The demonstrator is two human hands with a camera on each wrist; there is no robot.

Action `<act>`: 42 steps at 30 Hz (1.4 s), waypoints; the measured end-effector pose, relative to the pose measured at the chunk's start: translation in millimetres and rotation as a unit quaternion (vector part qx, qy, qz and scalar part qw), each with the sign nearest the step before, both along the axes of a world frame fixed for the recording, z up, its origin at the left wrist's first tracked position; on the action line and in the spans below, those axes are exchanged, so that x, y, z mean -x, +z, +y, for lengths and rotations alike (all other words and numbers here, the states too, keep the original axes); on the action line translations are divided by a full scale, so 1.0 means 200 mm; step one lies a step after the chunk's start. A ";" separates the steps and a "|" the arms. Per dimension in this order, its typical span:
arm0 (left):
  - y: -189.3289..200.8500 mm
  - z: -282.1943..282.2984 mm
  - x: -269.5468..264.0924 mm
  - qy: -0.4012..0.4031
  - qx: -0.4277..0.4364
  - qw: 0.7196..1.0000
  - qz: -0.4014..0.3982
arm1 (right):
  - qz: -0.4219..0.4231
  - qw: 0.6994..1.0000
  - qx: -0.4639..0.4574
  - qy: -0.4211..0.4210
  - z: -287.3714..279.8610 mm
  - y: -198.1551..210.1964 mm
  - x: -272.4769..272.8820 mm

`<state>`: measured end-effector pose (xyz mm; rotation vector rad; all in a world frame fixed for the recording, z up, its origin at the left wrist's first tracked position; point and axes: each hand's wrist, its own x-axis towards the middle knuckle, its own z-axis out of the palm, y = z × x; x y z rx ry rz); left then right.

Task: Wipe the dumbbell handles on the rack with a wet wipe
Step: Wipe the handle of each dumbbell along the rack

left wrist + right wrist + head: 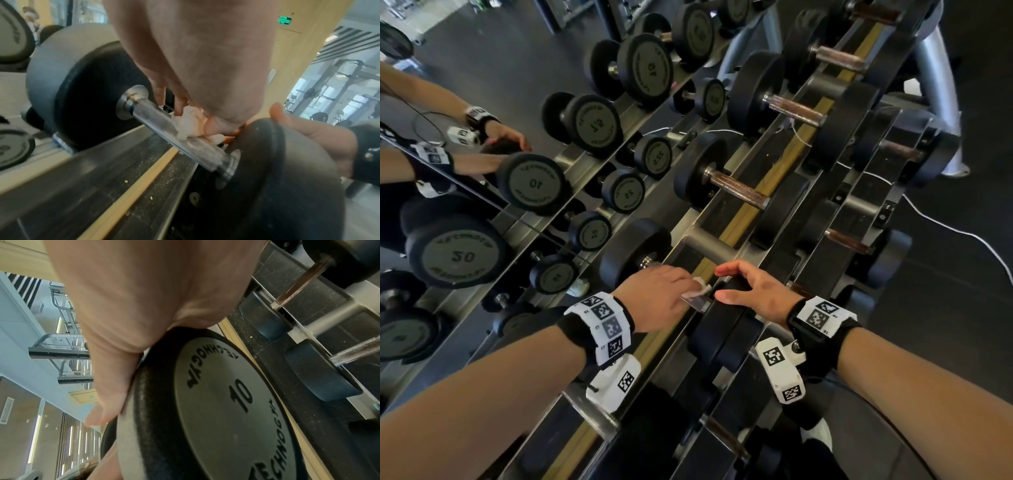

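Note:
A black 10 kg dumbbell lies on the rack (739, 219) in front of me. Its steel handle (164, 125) runs between two black heads. My left hand (664, 294) holds a crumpled white wet wipe (700, 287) (189, 125) pressed on the handle, fingers curled over it. My right hand (753, 287) grips the rim of the near head (726, 329) (216, 402), thumb and fingers spread around it. The far head (633, 250) (86, 97) sits left of the wipe. Most of the handle is hidden under my left hand in the head view.
More dumbbells with brownish handles (739, 192) (796, 109) sit further along the rack, and smaller ones on the tier to the right (849, 241). A mirror (465, 192) on the left reflects the rack. A white cable (962, 233) trails on the dark floor.

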<state>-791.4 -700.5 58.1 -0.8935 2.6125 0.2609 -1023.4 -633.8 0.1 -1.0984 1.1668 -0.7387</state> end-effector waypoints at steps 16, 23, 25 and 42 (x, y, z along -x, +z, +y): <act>0.02 -0.11 0.00 0.082 0.027 0.996 -0.024 | -0.007 1.000 0.001 0.001 0.00 0.00 0.00; -0.01 0.08 0.06 0.026 -0.023 0.999 0.013 | -0.013 1.000 0.003 -0.008 0.01 0.01 -0.01; 0.01 0.05 0.02 0.035 -0.011 0.999 0.027 | -0.013 1.000 0.000 -0.005 0.00 0.01 -0.01; 0.02 0.11 -0.04 0.249 0.011 0.968 0.038 | -0.004 1.000 0.006 0.010 0.00 -0.02 0.00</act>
